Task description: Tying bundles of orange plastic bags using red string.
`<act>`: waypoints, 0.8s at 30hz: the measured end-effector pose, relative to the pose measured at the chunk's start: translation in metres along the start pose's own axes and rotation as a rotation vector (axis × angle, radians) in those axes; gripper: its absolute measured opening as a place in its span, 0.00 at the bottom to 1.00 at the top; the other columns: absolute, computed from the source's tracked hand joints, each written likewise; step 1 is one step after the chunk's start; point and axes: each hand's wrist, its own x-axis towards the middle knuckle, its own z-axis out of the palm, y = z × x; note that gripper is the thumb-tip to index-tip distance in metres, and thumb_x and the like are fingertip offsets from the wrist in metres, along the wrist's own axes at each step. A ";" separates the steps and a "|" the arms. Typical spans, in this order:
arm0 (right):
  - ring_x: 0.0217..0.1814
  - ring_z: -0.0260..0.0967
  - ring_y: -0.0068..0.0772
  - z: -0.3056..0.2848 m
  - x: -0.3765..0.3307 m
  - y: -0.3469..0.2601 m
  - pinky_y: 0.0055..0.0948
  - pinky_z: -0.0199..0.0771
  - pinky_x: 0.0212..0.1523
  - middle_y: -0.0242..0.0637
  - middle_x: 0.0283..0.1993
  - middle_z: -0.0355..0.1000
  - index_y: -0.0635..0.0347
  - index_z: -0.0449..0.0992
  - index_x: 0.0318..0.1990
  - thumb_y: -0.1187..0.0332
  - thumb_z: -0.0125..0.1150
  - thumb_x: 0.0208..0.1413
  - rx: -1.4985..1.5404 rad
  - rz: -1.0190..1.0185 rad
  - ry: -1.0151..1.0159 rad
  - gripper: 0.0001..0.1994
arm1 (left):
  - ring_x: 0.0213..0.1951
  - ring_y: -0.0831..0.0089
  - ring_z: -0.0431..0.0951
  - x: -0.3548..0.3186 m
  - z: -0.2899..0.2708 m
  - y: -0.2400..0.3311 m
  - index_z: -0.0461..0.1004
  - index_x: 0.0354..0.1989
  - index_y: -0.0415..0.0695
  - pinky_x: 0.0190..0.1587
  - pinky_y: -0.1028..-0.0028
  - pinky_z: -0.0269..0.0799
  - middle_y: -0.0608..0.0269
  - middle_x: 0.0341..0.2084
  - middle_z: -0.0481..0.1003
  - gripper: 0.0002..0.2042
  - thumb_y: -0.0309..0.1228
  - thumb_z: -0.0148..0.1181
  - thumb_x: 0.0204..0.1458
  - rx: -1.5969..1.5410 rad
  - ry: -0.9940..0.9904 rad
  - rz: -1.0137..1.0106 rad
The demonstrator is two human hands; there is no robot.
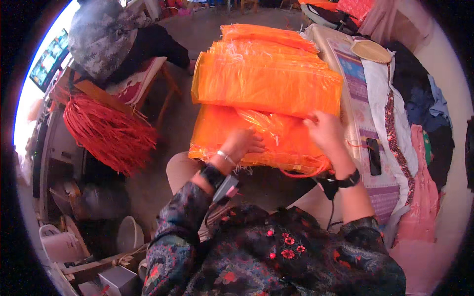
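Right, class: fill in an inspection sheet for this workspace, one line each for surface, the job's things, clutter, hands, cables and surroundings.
Surface: a lap, with a patterned cloth-covered bench to the right.
Job's things: stack of orange mesh bags, the lowest ones lying across the lap.
Clutter: dark phone on the bench; round woven fan; heaped clothes at right.
Hands: left hand rests curled on the lowest bags; right hand pinches the edge of a bag above.
Cables: a dark cord hangs below the right wrist.
Surroundings: red fringe bundle at left; another person's capped head; a lit screen; white containers on the floor.
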 end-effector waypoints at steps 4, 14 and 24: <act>0.31 0.69 0.47 0.047 0.011 -0.056 0.38 0.69 0.31 0.47 0.26 0.70 0.60 0.75 0.29 0.59 0.58 0.42 -0.055 -0.020 -0.207 0.13 | 0.19 0.69 0.70 0.043 0.000 -0.003 0.66 0.28 0.41 0.24 0.68 0.68 0.62 0.17 0.69 0.10 0.36 0.44 0.52 0.099 -0.005 -0.149; 0.20 0.67 0.30 0.097 0.048 0.032 0.28 0.65 0.21 0.37 0.19 0.69 0.65 0.71 0.21 0.68 0.57 0.42 0.642 0.436 -0.308 0.08 | 0.12 0.65 0.63 0.108 -0.062 -0.005 0.67 0.18 0.46 0.14 0.68 0.56 0.61 0.09 0.64 0.05 0.29 0.47 0.42 1.319 0.009 0.495; 0.13 0.56 0.19 0.077 0.046 0.006 0.22 0.57 0.14 0.28 0.15 0.63 0.60 0.70 0.18 0.71 0.59 0.43 0.937 0.508 -0.166 0.07 | 0.32 0.57 0.74 0.037 0.039 0.004 0.73 0.21 0.37 0.38 0.61 0.67 0.48 0.25 0.73 0.11 0.35 0.54 0.39 1.825 0.326 1.159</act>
